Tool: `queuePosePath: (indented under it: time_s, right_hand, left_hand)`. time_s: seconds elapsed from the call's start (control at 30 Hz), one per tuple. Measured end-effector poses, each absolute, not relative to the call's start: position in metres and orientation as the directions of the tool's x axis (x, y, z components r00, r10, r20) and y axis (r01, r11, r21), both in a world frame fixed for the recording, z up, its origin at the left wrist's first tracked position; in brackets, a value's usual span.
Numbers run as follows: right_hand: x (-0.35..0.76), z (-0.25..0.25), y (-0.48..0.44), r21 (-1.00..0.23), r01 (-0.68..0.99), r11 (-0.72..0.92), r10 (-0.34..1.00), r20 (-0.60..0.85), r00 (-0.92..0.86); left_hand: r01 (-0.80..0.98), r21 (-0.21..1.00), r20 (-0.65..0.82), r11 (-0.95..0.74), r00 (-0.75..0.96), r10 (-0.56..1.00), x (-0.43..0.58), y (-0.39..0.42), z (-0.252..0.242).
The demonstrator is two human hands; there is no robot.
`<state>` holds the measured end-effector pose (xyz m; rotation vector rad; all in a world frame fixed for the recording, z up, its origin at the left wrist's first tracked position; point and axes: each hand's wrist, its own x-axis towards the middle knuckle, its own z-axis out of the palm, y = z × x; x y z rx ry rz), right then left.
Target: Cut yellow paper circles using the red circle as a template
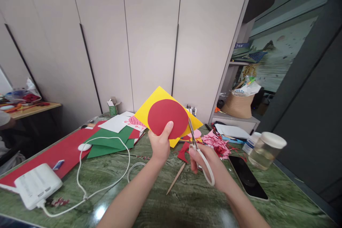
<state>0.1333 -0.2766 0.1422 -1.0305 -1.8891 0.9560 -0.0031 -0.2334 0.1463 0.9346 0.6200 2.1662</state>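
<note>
My left hand pinches a red paper oval laid over a yellow paper sheet, thumb on the red face and fingers hidden behind. Both papers are held up above the table. In my right hand is a pair of white-handled scissors, its blades pointing up at the right edge of the red oval, over the yellow sheet. Whether the blades are parted is hard to make out. Below the hands lie a red paper scrap and a pointed wooden stick.
Pink and red paper scraps lie behind my right hand. At right are a black phone and a lidded jar of liquid. Green paper sheets, a white power bank and its looped cable occupy the left.
</note>
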Motion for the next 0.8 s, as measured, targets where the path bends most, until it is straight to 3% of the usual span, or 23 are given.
queuePosePath:
  time_s: [0.43, 0.8]
  right_hand:
    - [0.1343, 0.1385, -0.2748, -0.878, 0.296, 0.375, 0.901, 0.270, -0.340]
    - [0.1341, 0.1381, -0.2748, -0.880, 0.336, 0.337, 0.924, 0.241, -0.297]
  left_hand:
    - [-0.294, 0.716, 0.453, -0.633, -0.494, 0.742, -0.0048, -0.2365, 0.1463]
    - [-0.283, 0.689, 0.471, -0.667, -0.526, 0.709, -0.0051, -0.2351, 0.1478]
